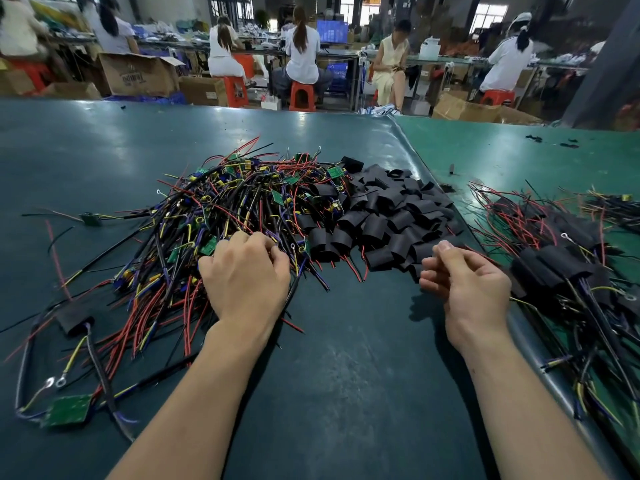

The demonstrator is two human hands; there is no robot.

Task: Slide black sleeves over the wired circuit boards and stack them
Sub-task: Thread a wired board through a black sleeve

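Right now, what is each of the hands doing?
Left hand: curled into the pile of wired boards, grasp hidden.
Right hand: pinching a black sleeve.

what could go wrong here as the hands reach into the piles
1. The left hand digs into the tangled heap of wired boards; pulling one may drag neighbours along.
2. The right hand pinches at the edge of the loose sleeves; others may scatter.
3. The finished stack lies close by, so wires could snag.

Bright overhead glare on table (104, 140), wide-angle edge warp, bg soft
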